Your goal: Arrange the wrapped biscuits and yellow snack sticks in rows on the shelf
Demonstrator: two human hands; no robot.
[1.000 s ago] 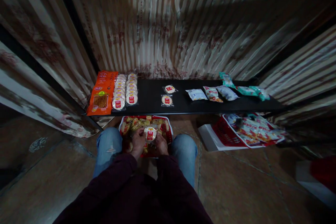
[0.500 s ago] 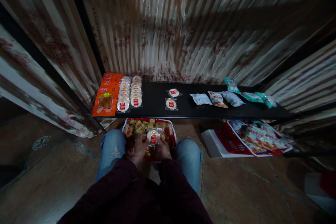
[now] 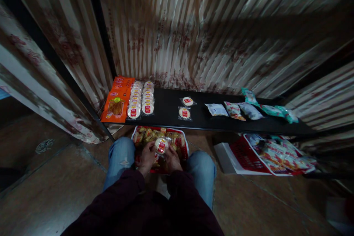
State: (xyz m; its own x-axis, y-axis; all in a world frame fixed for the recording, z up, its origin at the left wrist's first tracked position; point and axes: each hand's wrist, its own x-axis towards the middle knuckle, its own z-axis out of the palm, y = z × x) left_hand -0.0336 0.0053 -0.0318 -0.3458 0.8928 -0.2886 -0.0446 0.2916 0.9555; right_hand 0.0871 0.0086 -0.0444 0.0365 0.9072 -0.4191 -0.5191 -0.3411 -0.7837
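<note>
Left hand (image 3: pixel 148 158): fingers nearly closed, pinching the left edge of the wrapped cake (image 3: pixel 161 145)
Right hand (image 3: pixel 173 158): same deal, right edge
Wrapped cake: between both hands, over the snack box (image 3: pixel 186 144)
Wrapper: looks slick, loose pinch could drop it below the hands
Shelf (image 3: pixel 167 107): beyond the hands; clumsy bump might shift the two loose cakes (image 3: pixel 184 113)

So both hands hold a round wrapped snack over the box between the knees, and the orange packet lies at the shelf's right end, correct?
Not quite: the head view shows the orange packet at the left end of the shelf. The left hand and right hand do hold the round wrapped snack over that box.
</note>
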